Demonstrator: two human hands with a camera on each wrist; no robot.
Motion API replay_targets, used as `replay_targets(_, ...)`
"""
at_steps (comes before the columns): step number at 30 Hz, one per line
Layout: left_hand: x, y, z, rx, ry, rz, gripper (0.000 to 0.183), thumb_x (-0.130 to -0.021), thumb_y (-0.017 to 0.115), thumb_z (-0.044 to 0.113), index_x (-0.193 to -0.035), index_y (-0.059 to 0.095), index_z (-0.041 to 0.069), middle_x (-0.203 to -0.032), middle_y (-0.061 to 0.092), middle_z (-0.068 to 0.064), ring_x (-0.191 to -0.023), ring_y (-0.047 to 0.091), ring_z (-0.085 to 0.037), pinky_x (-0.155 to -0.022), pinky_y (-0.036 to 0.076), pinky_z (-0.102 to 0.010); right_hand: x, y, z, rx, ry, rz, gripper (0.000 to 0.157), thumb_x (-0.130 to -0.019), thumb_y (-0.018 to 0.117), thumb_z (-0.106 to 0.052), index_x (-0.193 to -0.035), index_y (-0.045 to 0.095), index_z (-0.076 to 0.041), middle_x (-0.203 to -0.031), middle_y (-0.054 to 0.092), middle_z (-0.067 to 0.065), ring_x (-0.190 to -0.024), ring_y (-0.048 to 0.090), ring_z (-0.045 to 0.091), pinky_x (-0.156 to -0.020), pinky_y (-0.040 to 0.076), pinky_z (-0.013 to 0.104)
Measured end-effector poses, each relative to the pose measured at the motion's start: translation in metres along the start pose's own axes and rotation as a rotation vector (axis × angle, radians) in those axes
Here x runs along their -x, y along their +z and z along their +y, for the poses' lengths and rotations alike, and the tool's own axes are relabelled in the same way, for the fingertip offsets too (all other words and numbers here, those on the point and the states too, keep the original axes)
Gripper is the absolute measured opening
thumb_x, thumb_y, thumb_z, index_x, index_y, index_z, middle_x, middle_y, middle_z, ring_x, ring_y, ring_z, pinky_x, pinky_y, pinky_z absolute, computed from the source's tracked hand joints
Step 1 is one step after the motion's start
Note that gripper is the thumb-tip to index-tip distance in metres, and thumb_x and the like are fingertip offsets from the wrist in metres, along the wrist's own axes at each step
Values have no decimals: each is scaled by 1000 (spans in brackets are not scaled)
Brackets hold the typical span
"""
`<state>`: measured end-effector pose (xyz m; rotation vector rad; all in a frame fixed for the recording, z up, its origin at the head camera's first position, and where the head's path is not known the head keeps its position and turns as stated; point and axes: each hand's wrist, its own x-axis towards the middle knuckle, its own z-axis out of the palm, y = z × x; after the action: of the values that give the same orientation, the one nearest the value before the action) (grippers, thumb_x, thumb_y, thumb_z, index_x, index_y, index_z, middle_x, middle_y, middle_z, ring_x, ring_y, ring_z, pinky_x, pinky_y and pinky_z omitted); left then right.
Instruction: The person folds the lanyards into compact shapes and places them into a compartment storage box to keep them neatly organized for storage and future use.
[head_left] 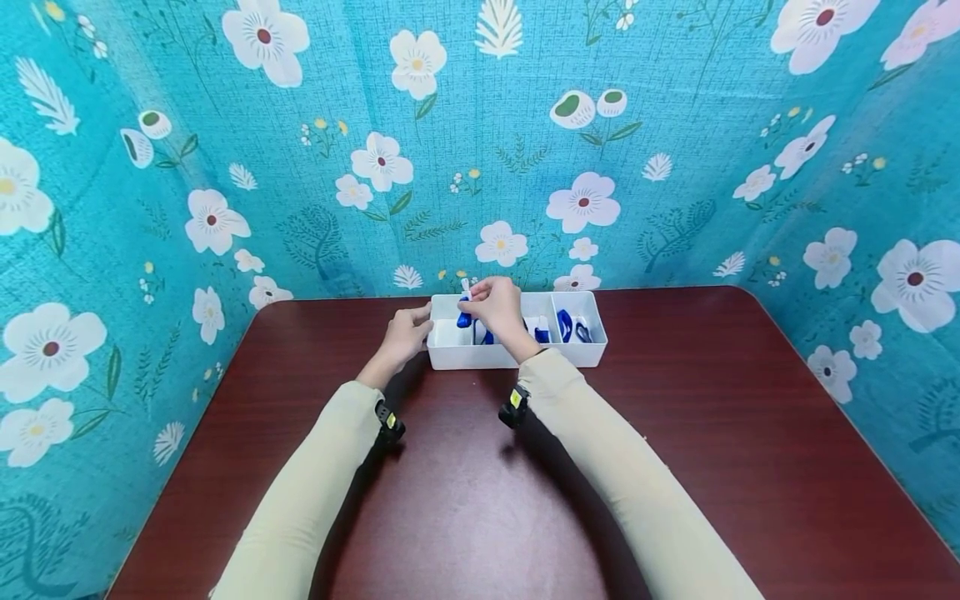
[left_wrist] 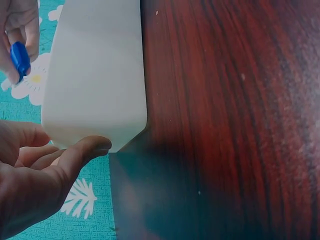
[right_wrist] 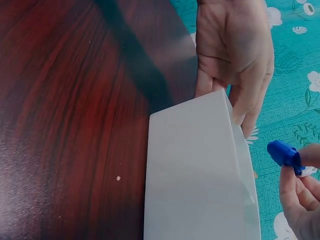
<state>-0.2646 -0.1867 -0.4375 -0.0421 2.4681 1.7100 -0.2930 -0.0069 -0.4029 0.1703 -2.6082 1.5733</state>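
A long white divided organizer box (head_left: 472,358) lies near the table's back edge. My left hand (head_left: 405,340) holds its left end; in the left wrist view the thumb (left_wrist: 95,145) lies against the end wall and the other fingers reach towards the rim. Above the box's left part, my right hand (head_left: 495,307) pinches a small blue object (head_left: 464,320) with a white upper end between thumb and fingertips. The right wrist view shows this blue object (right_wrist: 283,153) as glossy and rounded; I cannot tell its kind.
Blue and white pieces (head_left: 537,330) lie in the box's middle compartment, and blue loop-shaped pieces (head_left: 566,326) in its right one. Around the box is a dark red-brown wooden table (head_left: 720,400). Behind it hangs a turquoise flowered cloth (head_left: 480,175).
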Motion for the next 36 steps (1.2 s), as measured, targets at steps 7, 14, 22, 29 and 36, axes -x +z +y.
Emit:
replay_targets(7, -1, 0, -1, 4, -2, 1, 48, -107, 44, 7, -153, 31, 1, -153, 40, -21, -127, 53, -37, -91, 52, -48, -6, 10, -6, 75, -29, -39, 18, -82, 82, -7, -92, 70, 2, -82, 71, 12, -69, 70, 22, -65, 59, 30)
replay_targets(14, -2, -2, -3, 30, -10, -1, 48, -107, 45, 7, -152, 32, 0, -152, 39, -23, -127, 53, -39, -91, 52, -48, -15, 24, -9, 206, -59, -111, 15, -84, 80, -6, -79, 68, 1, -68, 67, 8, -58, 59, 14, -56, 48, 24)
replay_targets(22, -2, -3, -3, 36, -14, 9, 47, -106, 46, 7, -152, 36, 4, -150, 44, -19, -125, 55, -36, -90, 53, -48, -21, 35, -8, 243, -119, -143, 45, -84, 77, 1, -56, 43, -8, -47, 42, 1, -45, 54, 14, -48, 40, 23)
replay_targets(29, -3, -4, -3, 56, -3, 7, 47, -105, 47, 5, -151, 37, 3, -149, 44, -21, -123, 56, -38, -89, 53, -48, -25, 44, -7, 339, -150, -171, 46, -86, 75, 2, -60, 38, -11, -52, 32, 1, -47, 37, 16, -51, 37, 27)
replay_targets(36, -3, -4, -3, 61, -16, 8, 47, -105, 47, 6, -151, 38, 4, -148, 46, -20, -121, 58, -36, -88, 55, -46, -25, 52, -5, 445, -218, -184, 15, -87, 67, 9, -79, 58, -1, -70, 56, 10, -66, 52, 21, -59, 43, 31)
